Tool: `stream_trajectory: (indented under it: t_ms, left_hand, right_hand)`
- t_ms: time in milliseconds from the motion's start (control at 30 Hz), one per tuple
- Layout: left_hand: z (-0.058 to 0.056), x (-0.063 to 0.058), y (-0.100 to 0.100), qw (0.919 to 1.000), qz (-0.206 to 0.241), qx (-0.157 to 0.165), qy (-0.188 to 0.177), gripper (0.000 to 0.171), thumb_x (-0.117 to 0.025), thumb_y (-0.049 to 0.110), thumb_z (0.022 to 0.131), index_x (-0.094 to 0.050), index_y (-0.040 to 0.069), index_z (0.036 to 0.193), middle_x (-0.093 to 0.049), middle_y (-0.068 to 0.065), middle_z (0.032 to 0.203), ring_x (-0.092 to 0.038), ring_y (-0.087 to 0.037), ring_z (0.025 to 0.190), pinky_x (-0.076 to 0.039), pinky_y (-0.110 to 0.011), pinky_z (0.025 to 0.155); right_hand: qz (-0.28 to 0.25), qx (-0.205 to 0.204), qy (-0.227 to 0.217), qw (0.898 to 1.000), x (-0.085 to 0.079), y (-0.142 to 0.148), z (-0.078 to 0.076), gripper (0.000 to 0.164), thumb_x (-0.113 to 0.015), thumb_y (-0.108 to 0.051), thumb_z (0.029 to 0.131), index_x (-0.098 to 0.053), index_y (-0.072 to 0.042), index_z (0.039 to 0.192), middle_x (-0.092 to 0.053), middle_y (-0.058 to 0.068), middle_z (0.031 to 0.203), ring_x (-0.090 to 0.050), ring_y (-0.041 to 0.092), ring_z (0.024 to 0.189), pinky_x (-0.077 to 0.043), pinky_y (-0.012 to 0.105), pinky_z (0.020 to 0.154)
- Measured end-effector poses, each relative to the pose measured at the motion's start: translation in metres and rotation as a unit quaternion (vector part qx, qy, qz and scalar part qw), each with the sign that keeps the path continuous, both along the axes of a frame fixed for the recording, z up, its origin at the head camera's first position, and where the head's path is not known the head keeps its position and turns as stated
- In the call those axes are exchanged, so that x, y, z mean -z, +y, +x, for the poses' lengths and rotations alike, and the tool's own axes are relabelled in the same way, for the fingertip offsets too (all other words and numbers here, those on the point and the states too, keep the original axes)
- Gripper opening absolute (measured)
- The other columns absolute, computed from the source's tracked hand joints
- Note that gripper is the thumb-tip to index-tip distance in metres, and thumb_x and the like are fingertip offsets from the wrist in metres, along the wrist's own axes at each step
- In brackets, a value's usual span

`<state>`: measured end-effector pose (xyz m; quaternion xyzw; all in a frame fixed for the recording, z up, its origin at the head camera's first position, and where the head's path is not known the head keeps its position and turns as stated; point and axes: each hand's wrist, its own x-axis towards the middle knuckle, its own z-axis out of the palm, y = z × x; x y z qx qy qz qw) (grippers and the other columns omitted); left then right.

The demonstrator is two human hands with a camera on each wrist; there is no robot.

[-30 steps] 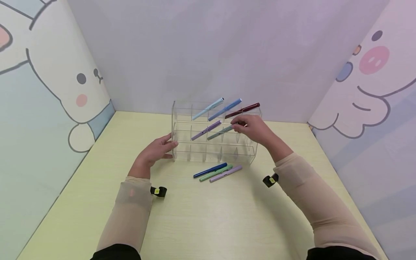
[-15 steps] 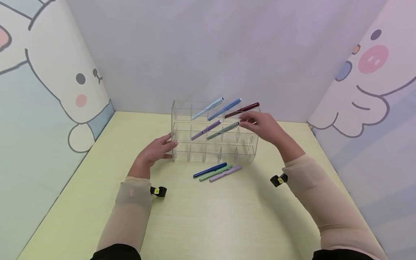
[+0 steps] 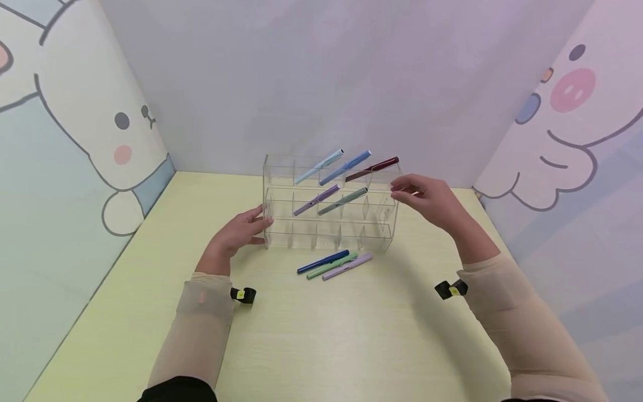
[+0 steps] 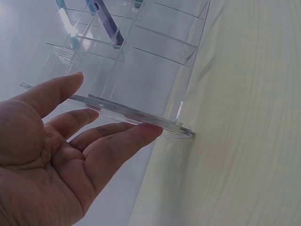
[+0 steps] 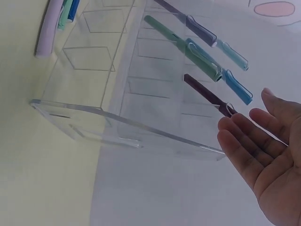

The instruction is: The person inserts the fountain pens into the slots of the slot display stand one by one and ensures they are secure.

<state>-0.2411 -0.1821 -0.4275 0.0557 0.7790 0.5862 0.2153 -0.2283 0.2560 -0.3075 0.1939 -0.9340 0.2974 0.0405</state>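
Observation:
A clear acrylic pen rack with three stepped tiers stands on the table. My left hand holds its left side panel, the thumb over the front edge and the fingers against the outer face. On the top tier lean a light blue pen, a blue pen and a dark red pen. The middle tier bears a purple pen and a grey-green pen. My right hand, fingers loosely bent and holding nothing, is at the rack's upper right corner.
In front of the rack, a dark blue pen, a light green pen and a lilac pen lie side by side on the table. Cartoon-printed panels flank the table, and a pale backdrop rises behind it.
My right hand has let go of the grey-green pen, which stays leaning in the middle tier, and has moved right to the rack's corner. The left hand keeps its place.

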Motion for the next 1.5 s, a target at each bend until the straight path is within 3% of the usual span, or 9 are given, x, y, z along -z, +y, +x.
stream_trajectory:
  t_ms: [367,833,1100,1233,1500]
  left_hand:
    - [-0.001,0.003,-0.003,1.0000,-0.007,-0.005,0.000,0.076,-0.057,0.046,0.098,-0.013,0.031,0.158,-0.026,-0.014,0.160,-0.044,-0.036,0.137,-0.043,-0.053,0.107]
    - [-0.002,0.006,-0.003,1.0000,-0.006,-0.005,0.001,0.079,-0.058,0.048,0.096,-0.013,0.029,0.158,-0.029,-0.014,0.159,-0.045,-0.036,0.137,-0.041,-0.054,0.109]
    - [-0.001,0.004,-0.002,1.0000,-0.007,-0.004,0.001,0.076,-0.057,0.045,0.098,-0.012,0.030,0.158,-0.027,-0.015,0.160,-0.046,-0.038,0.135,-0.038,-0.056,0.111]
    - [0.000,0.003,-0.002,0.9999,-0.011,-0.005,-0.001,0.076,-0.056,0.045,0.099,-0.011,0.030,0.159,-0.027,-0.015,0.160,-0.048,-0.040,0.132,-0.031,-0.058,0.114]
    - [-0.001,0.005,-0.002,1.0000,-0.007,-0.002,0.004,0.076,-0.056,0.043,0.099,-0.011,0.026,0.159,-0.026,-0.015,0.161,-0.046,-0.037,0.136,-0.039,-0.055,0.110]
  right_hand:
    - [-0.013,-0.021,-0.039,0.999,0.043,0.004,0.015,0.031,-0.061,-0.044,0.096,-0.067,-0.023,0.118,-0.069,-0.003,0.111,-0.068,0.017,0.097,-0.057,0.041,0.085]
    - [-0.011,-0.050,-0.091,0.994,0.080,-0.008,0.033,0.025,-0.065,-0.037,0.095,-0.068,-0.022,0.115,-0.070,-0.005,0.107,-0.066,0.013,0.097,-0.058,0.038,0.086]
    - [0.014,-0.073,-0.125,0.989,0.101,-0.017,0.035,0.033,-0.067,-0.030,0.094,-0.067,-0.012,0.122,-0.069,0.007,0.118,-0.065,0.017,0.106,-0.055,0.044,0.092]
    - [0.053,-0.078,-0.114,0.989,0.110,-0.023,0.036,0.034,-0.068,-0.026,0.094,-0.067,-0.011,0.125,-0.069,0.005,0.119,-0.066,0.020,0.108,-0.056,0.044,0.092]
    - [0.165,-0.081,-0.039,0.982,0.123,-0.036,0.038,0.030,-0.067,-0.027,0.094,-0.070,-0.014,0.121,-0.070,0.002,0.119,-0.065,0.022,0.111,-0.053,0.046,0.095]
